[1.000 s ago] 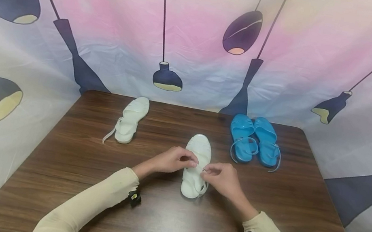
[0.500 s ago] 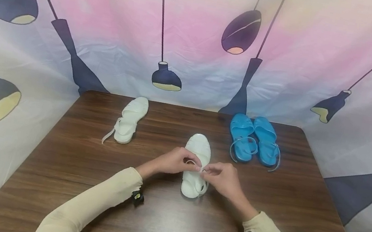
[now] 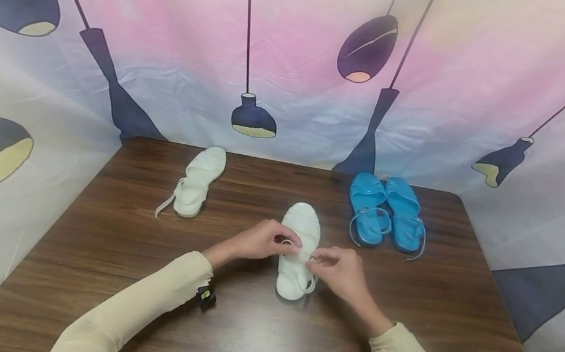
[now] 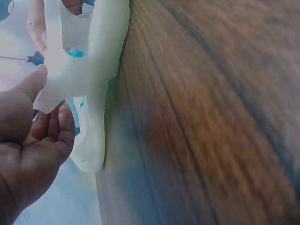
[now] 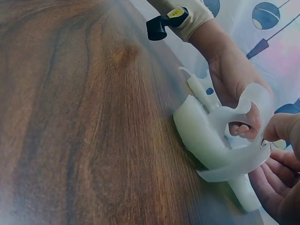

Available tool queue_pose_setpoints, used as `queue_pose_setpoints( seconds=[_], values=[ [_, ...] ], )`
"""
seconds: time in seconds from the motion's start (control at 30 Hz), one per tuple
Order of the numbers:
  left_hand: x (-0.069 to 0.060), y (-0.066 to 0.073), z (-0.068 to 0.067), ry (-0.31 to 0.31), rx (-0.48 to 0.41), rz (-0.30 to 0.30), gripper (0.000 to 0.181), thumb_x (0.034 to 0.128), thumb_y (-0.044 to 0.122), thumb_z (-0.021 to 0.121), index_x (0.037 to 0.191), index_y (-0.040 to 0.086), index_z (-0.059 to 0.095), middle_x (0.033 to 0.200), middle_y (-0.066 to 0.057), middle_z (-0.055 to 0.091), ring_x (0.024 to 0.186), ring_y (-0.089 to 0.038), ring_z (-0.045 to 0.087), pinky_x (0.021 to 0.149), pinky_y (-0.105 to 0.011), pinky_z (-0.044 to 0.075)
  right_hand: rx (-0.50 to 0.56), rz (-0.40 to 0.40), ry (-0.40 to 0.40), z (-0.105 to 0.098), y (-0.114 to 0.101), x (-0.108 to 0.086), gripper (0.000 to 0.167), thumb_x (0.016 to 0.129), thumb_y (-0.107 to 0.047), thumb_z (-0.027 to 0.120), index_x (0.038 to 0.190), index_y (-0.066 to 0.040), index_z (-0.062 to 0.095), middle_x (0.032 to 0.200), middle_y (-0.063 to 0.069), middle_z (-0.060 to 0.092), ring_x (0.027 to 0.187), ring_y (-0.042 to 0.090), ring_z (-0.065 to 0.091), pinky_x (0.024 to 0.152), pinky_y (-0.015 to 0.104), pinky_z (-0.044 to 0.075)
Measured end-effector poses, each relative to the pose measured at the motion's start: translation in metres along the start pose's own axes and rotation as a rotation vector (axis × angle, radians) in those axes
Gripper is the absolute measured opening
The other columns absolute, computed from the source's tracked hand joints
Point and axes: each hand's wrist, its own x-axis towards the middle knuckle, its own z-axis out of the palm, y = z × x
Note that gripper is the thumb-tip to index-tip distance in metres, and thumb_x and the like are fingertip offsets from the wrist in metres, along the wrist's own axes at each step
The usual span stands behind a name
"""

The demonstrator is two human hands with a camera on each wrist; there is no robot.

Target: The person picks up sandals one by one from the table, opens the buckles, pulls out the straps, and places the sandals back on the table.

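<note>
A white jelly sandal (image 3: 302,223) lies on the table before me, toe pointing away. My left hand (image 3: 263,241) is at its left side; in the left wrist view its thumb and fingers pinch the sandal's pale strap (image 4: 54,89). From the right, my right hand (image 3: 339,270) pinches the strap near a small metal buckle (image 5: 264,143), seen in the right wrist view. A slight gap separates the two hands' fingertips above the sandal. The strap loops beside the heel on the right.
Another white sandal (image 3: 205,166) lies at the back left, its strap hanging loose. Two blue sandals (image 3: 368,190) stand side by side at the back right. The brown wooden table (image 3: 232,342) meets a printed cloth backdrop (image 3: 304,49).
Half a second ago my left fingertips reached right, close to the right hand's; now they are back toward the left. The right hand stays almost in place.
</note>
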Motion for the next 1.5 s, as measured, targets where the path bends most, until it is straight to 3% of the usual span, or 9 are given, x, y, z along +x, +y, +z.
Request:
queue_pose_setpoints(
  seconds=[0.47, 0.63, 0.77, 0.87, 1.0, 1.3, 1.5],
  values=[
    [-0.001, 0.002, -0.007, -0.005, 0.012, -0.012, 0.015, 0.0994, 0.023, 0.070, 0.110, 0.014, 0.076, 0.101, 0.006, 0.073, 0.078, -0.008, 0.058, 0.072, -0.024, 0.051, 0.023, 0.027, -0.009, 0.000, -0.004, 0.000, 0.013, 0.079, -0.015, 0.087, 0.090, -0.010, 0.081, 0.081, 0.001, 0.073, 0.072, 0.012, 0.068, 0.065, 0.027, 0.058],
    [0.004, 0.005, -0.005, 0.010, 0.025, 0.010, 0.022, 0.0975, 0.029, 0.072, 0.113, 0.014, 0.075, 0.103, 0.007, 0.073, 0.085, -0.009, 0.059, 0.078, -0.025, 0.053, 0.012, 0.017, -0.021, 0.001, -0.004, 0.001, 0.012, 0.079, -0.015, 0.087, 0.088, -0.010, 0.080, 0.078, -0.001, 0.072, 0.071, 0.012, 0.067, 0.063, 0.028, 0.057],
    [0.008, 0.008, -0.002, -0.017, 0.028, 0.025, 0.029, 0.0957, 0.031, 0.074, 0.118, 0.013, 0.075, 0.110, 0.005, 0.073, 0.096, -0.008, 0.063, 0.086, -0.027, 0.054, -0.006, -0.006, -0.036, 0.002, -0.003, 0.002, 0.011, 0.079, -0.015, 0.086, 0.089, -0.010, 0.081, 0.078, -0.002, 0.071, 0.071, 0.011, 0.066, 0.063, 0.028, 0.057],
    [0.010, 0.009, 0.000, -0.049, 0.034, 0.058, 0.025, 0.0956, 0.029, 0.075, 0.117, 0.015, 0.076, 0.113, 0.005, 0.074, 0.101, -0.007, 0.064, 0.090, -0.027, 0.054, -0.015, -0.022, -0.040, 0.002, -0.003, 0.003, 0.012, 0.080, -0.015, 0.086, 0.090, -0.011, 0.081, 0.080, -0.002, 0.072, 0.072, 0.010, 0.066, 0.064, 0.027, 0.057],
    [0.011, 0.009, 0.003, -0.057, 0.050, 0.096, 0.017, 0.0957, 0.027, 0.074, 0.109, 0.016, 0.079, 0.105, 0.007, 0.076, 0.097, -0.003, 0.066, 0.088, -0.024, 0.054, -0.002, -0.014, -0.037, 0.003, -0.002, 0.003, 0.013, 0.080, -0.014, 0.086, 0.091, -0.011, 0.081, 0.082, -0.001, 0.073, 0.073, 0.010, 0.067, 0.065, 0.025, 0.057],
    [0.006, 0.005, 0.002, -0.028, 0.081, 0.108, 0.015, 0.0950, 0.024, 0.075, 0.104, 0.014, 0.080, 0.102, 0.005, 0.078, 0.091, -0.002, 0.067, 0.083, -0.022, 0.055, 0.022, 0.011, -0.003, 0.006, 0.001, 0.000, 0.012, 0.079, -0.014, 0.087, 0.088, -0.010, 0.080, 0.079, 0.000, 0.072, 0.070, 0.012, 0.068, 0.062, 0.026, 0.057],
    [0.001, 0.000, -0.005, 0.021, 0.071, 0.052, 0.017, 0.0939, 0.026, 0.076, 0.105, 0.013, 0.081, 0.102, 0.006, 0.077, 0.088, -0.002, 0.066, 0.079, -0.023, 0.055, 0.034, 0.036, 0.018, 0.006, 0.004, 0.000, 0.014, 0.078, -0.016, 0.088, 0.089, -0.010, 0.080, 0.079, 0.001, 0.072, 0.071, 0.012, 0.069, 0.064, 0.027, 0.058]
  ],
)
